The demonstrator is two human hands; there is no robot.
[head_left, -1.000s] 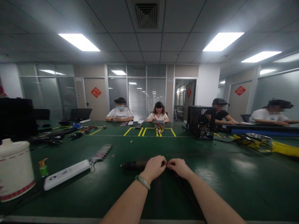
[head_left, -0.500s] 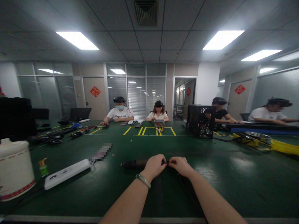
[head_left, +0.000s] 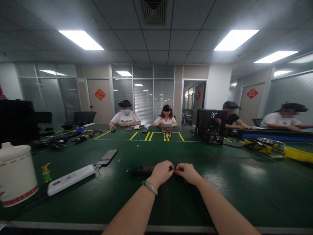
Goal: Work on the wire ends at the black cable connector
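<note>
My left hand (head_left: 163,173) is closed, its fingertips pinched near the right end of a dark cylindrical tool (head_left: 141,170) that lies on the green table (head_left: 110,195). Facing it, almost touching, my right hand (head_left: 187,173) is pinched too. Whatever small dark part sits between the fingertips is too small to make out. From below my right hand a black cable (head_left: 195,197) runs down toward the table's near edge. A bracelet circles my left wrist.
At left stand a white cup (head_left: 17,176), a small green bottle (head_left: 46,173), a white power bank (head_left: 70,180) and a phone (head_left: 107,157). A black computer case (head_left: 210,126) stands back right. Several people sit across the table; yellow material (head_left: 297,154) lies far right.
The view has shifted very slightly. Both my hands keep nearly the same pinched pose. Across the table, the hand of the person in the white shirt at left has moved slightly.
</note>
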